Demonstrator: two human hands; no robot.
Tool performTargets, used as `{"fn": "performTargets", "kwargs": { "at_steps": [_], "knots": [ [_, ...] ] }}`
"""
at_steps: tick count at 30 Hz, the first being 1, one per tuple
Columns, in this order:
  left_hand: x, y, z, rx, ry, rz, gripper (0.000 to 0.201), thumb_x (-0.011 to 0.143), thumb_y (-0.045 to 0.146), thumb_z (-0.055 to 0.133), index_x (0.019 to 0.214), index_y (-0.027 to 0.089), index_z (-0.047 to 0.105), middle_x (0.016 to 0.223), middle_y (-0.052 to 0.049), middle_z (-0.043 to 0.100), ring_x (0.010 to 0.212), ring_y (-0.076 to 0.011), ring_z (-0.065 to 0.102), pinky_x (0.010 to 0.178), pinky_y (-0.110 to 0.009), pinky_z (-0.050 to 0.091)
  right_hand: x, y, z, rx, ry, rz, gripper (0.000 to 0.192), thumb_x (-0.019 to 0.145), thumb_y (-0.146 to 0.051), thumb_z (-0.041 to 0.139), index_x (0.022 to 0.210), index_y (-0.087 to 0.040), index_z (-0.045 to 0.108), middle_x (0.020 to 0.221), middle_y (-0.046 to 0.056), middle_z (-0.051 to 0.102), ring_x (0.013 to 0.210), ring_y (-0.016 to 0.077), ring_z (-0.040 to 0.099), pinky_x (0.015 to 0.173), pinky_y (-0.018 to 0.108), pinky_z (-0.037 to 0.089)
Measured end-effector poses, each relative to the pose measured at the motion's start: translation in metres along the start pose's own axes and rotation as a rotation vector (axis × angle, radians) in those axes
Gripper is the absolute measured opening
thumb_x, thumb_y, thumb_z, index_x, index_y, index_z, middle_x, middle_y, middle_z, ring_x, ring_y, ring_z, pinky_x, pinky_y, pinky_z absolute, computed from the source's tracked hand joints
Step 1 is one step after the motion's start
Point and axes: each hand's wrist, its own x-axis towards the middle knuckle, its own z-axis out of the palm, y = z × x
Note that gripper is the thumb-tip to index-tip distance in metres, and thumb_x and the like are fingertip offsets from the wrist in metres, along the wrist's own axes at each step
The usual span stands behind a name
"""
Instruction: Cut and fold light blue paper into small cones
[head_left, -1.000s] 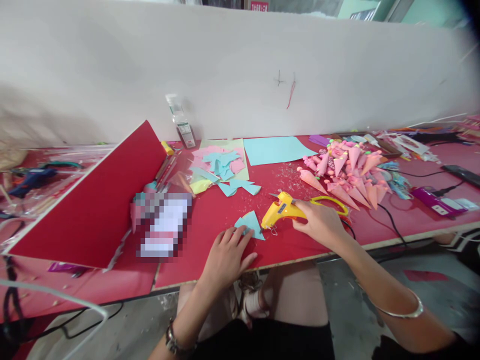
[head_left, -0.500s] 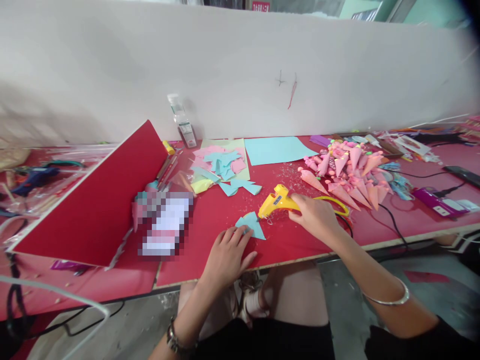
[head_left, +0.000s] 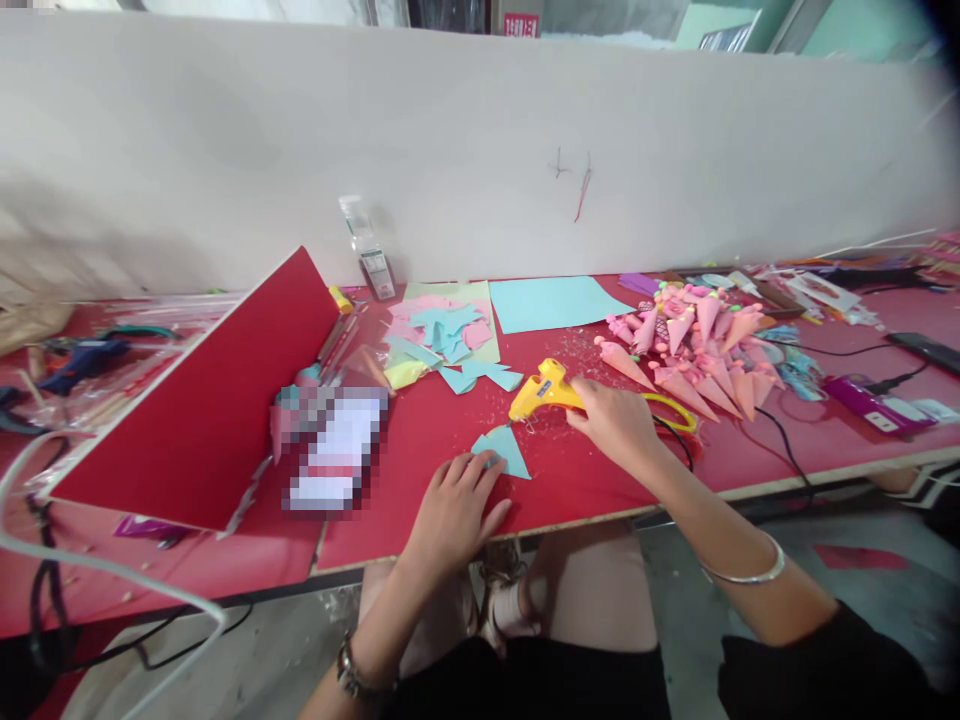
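My right hand (head_left: 611,420) grips a yellow glue gun (head_left: 541,392), its nozzle pointing down-left at the top corner of a small light-blue paper piece (head_left: 504,450). That piece lies flat on the red table (head_left: 420,420). My left hand (head_left: 454,515) rests palm-down on the table, its fingertips pressing the blue piece's lower left edge. A yellow loop, seemingly a scissors handle (head_left: 671,408), lies just behind my right hand.
A pile of pink paper cones (head_left: 694,345) sits at the right. Cut blue and pink scraps (head_left: 442,335) and a light-blue sheet (head_left: 555,300) lie behind. A tilted red board (head_left: 202,410) stands at the left, a white wall (head_left: 480,150) behind, cables and a purple device (head_left: 874,400) far right.
My right hand has carried the glue gun left and away from me, bringing its nozzle to the blue piece's top corner. My left hand has stayed on the paper.
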Motion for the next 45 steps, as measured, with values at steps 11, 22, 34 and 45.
{"fn": "performTargets", "kwargs": {
  "at_steps": [11,22,34,45],
  "knots": [
    [0.001,-0.002,-0.004,-0.100,-0.015,-0.012,0.038,0.086,0.039,0.038,0.120,0.024,0.046,0.123,-0.005,0.049,0.109,-0.0236,0.042,0.091,-0.040,0.037,0.003,0.016,0.021,0.191,0.162,0.154,0.034,0.079,-0.041,0.049,0.102,-0.016,0.049,0.088,0.010,0.063,0.075,0.0237,0.059,0.053,0.027,0.036],
    [0.020,-0.020,-0.002,-0.114,0.106,-0.235,0.039,0.082,0.030,0.047,0.119,0.017,0.046,0.117,-0.011,0.048,0.107,-0.0253,0.042,0.088,-0.039,0.039,0.044,0.062,0.080,0.432,0.207,0.207,0.036,0.080,-0.016,0.039,0.113,-0.003,0.045,0.113,0.021,0.052,0.110,0.0255,0.046,0.091,0.035,0.037],
    [0.037,-0.022,0.003,-0.392,0.125,-0.281,0.008,0.078,0.023,0.047,0.081,0.018,0.052,0.088,-0.005,0.053,0.079,-0.0178,0.051,0.071,-0.030,0.041,-0.003,0.059,0.031,0.308,0.287,0.424,0.022,0.079,-0.023,0.041,0.080,-0.014,0.062,0.075,0.011,0.063,0.071,0.0233,0.058,0.063,0.030,0.040],
    [0.072,-0.049,-0.020,-0.847,0.182,-0.207,0.016,0.074,0.033,0.051,0.070,0.018,0.045,0.061,0.005,0.047,0.059,-0.0109,0.044,0.058,-0.023,0.033,0.003,0.021,0.017,1.133,0.164,0.248,0.024,0.077,-0.037,0.046,0.077,-0.018,0.060,0.060,0.003,0.059,0.055,0.0170,0.057,0.055,0.028,0.044]
  ]
}}
